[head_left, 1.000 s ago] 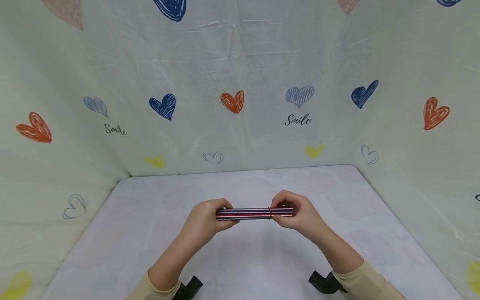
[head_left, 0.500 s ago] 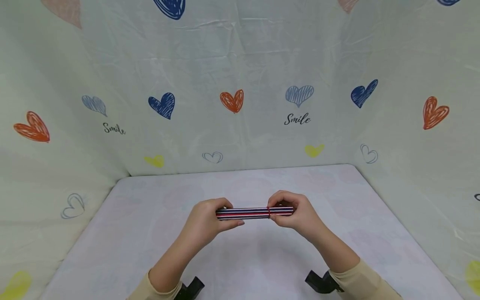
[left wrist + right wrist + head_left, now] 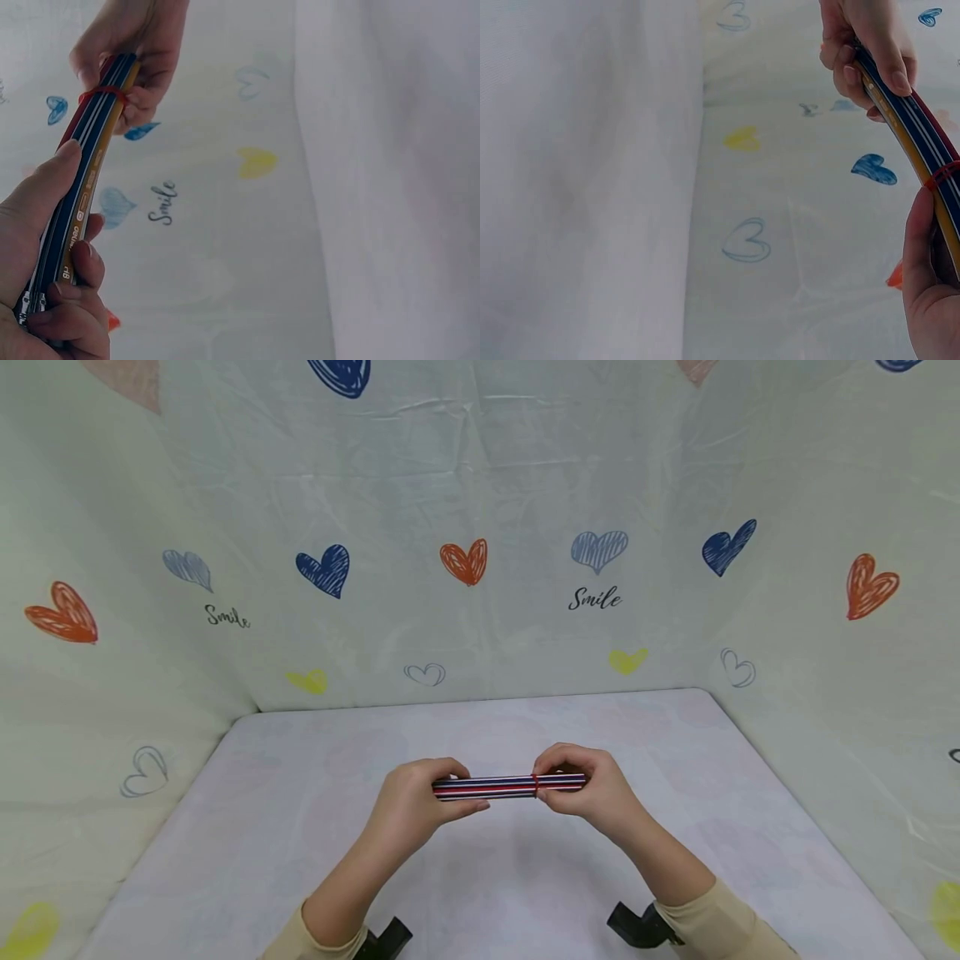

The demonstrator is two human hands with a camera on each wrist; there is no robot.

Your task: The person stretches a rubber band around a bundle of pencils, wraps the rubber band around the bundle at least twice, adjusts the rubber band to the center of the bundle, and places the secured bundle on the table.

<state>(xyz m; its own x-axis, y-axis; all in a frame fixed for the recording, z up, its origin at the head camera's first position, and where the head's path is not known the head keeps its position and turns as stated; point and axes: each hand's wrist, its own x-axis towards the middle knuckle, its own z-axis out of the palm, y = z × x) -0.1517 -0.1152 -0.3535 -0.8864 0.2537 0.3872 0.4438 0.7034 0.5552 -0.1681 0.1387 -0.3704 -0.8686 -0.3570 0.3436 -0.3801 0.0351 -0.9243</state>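
Note:
A bundle of pencils, striped blue, white and red with a yellow one among them, is held level above the table between both hands. Around its right part runs a red rubber band. My left hand grips the left end, its thumb lying along the pencils in the left wrist view, where metal ends show at the palm. With thumb and fingers my right hand pinches the bundle right at the band, near the right end. The right wrist view shows the same pencils running between the two hands.
The white table spreads beneath the hands, its far edge meeting a pale curtain printed with hearts and "Smile". Black camera mounts sit on both wrists by the beige sleeves.
The right hand and the red rubber band have shifted slightly left along the pencils. The left hand stays almost in place, its lower finger reaching slightly further along the bundle.

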